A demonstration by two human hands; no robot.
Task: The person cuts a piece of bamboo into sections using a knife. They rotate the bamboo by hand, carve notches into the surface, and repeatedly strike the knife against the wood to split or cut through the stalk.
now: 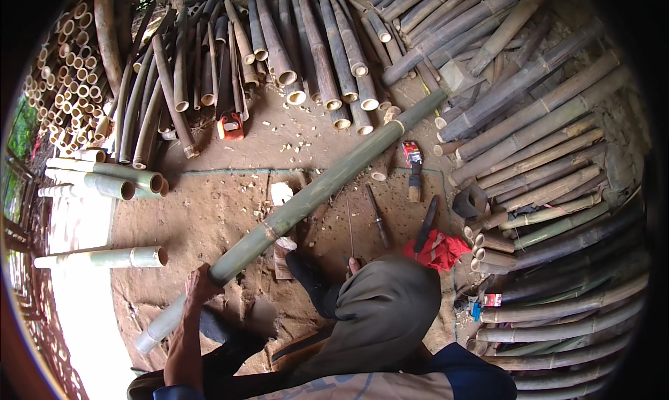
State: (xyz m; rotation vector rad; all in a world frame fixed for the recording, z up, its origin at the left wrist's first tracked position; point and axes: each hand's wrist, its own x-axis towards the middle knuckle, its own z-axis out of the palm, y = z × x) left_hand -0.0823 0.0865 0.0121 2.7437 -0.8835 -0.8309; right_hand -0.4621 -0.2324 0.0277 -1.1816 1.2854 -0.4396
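Observation:
A long green bamboo pole point(327, 191) slants from the lower left to the upper right, its far end by the dark poles. My left hand point(201, 285) is closed around it near its lower end. Beside my raised knee shows a small bit of skin point(353, 266), perhaps a fingertip of my right hand; the knee hides the rest. A thin rod or blade edge point(350, 226) runs up from that spot. Under the pole lies a pale block point(281, 193). To the right lie a slim dark-handled tool point(378, 217) and a dark blade-shaped tool point(426, 222) on red cloth point(439, 250).
Cut green bamboo lengths point(104, 258) lie at the left. Stacked bamboo tubes point(77, 72) and rows of brown poles point(313, 44) line the far side; more poles point(557, 142) fill the right. An orange-handled tool point(230, 125) and wood chips point(298, 146) lie on the ground.

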